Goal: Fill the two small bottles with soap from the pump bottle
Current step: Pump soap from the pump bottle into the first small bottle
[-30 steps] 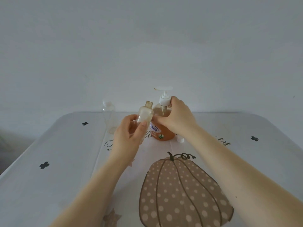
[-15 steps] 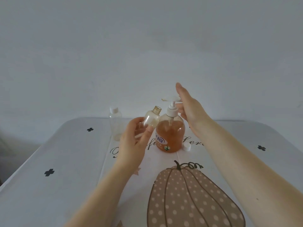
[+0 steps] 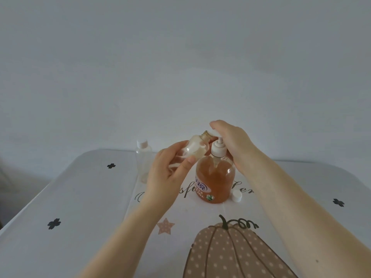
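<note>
Filling the first small bottle point(image 3: 193, 150): the left hand point(image 3: 170, 173) grasped it tilted at the spout, the right hand point(image 3: 232, 145) rested flat-fingered on the pump bottle point(image 3: 215, 183), a downward press seemingly due next.

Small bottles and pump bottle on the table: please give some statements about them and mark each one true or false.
1. The left hand holds an uncapped small bottle, tilted toward the pump. True.
2. The right hand rests on the table. False: it lies on the pump head of the pump bottle.
3. The second small bottle stands capped on the table. True.
4. The loose white cap lies left of the pump bottle. False: it lies on its right.
</note>
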